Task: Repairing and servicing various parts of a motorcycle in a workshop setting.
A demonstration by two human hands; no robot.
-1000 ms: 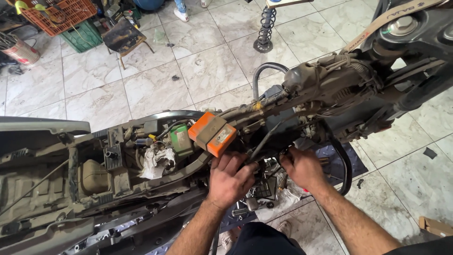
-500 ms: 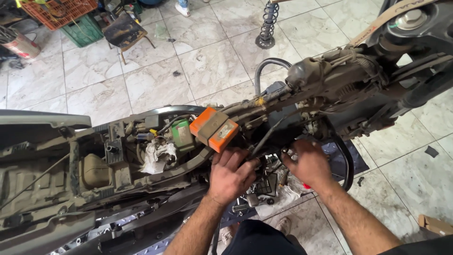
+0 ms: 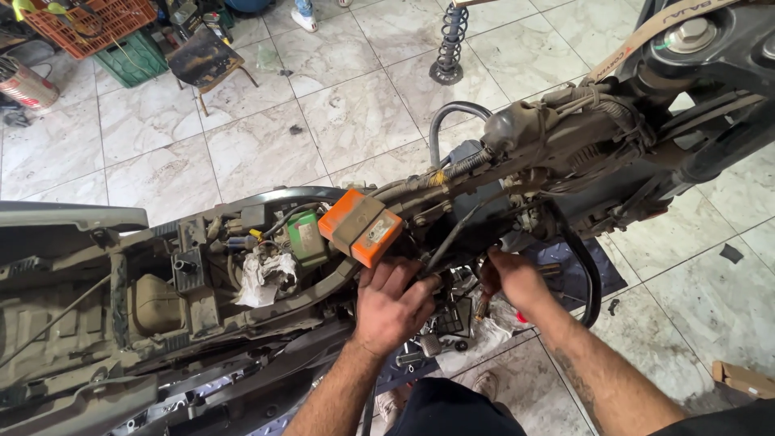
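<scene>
Both hands work at the middle of a stripped, dust-caked grey motorcycle frame (image 3: pixel 202 323) that runs across the view from lower left to upper right. The left hand (image 3: pixel 393 303) lies palm down with its fingers curled over a black frame tube and cable just below an orange and grey rectangular plastic electrical box (image 3: pixel 360 226); the fingers are bent round the tube, though what exactly they pinch is hidden beneath them. The right hand (image 3: pixel 512 278) is tucked under the frame beside a black rubber hose (image 3: pixel 583 266), fingers curled into the engine space; whether it grips anything cannot be told.

Just left of the orange box sits one small green rectangular unit (image 3: pixel 306 236), and beside that one crumpled, dirty white rag (image 3: pixel 262 277) stuffed into the open tray under the seat rails. Below the hands, on a dark blue mat (image 3: pixel 577 270) on the floor, lie several small metal parts and a white cloth, too jumbled to count.

Farther out, the pale marbled tile floor (image 3: pixel 347 113) carries one upright black coil-spring shock absorber (image 3: pixel 448 44), one small wooden stool with a dark seat (image 3: pixel 206 56), one orange plastic crate (image 3: pixel 89 20), one green plastic crate (image 3: pixel 133 58) and one rusty tin can (image 3: pixel 24 81). A piece of brown cardboard (image 3: pixel 743 378) lies at the lower right edge.
</scene>
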